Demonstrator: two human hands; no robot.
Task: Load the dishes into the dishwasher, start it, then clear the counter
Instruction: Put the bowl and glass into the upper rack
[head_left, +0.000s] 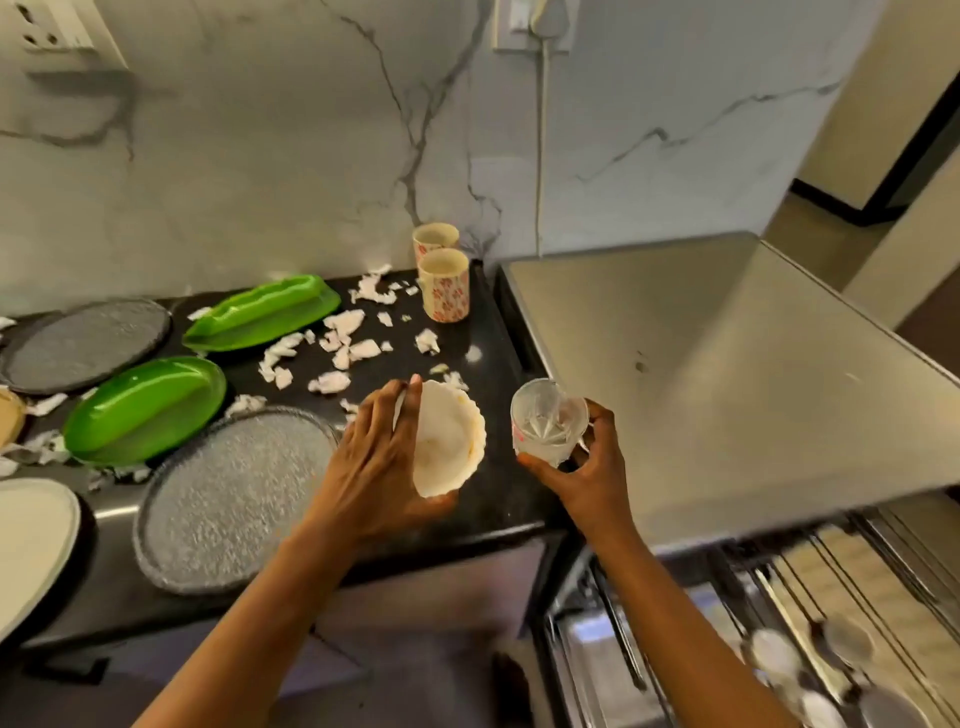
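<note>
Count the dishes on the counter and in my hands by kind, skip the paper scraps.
Green trays: 2
Grey round plates: 2
White plate, cut off at frame edge: 1
Floral mugs: 2
White bowl, in left hand: 1
Glass, in right hand: 1
Total: 9
Not counted: tan item at far left, too cropped to tell.

Veined marble wall (249, 156), corner socket (44, 26), white cord (541, 156)
</note>
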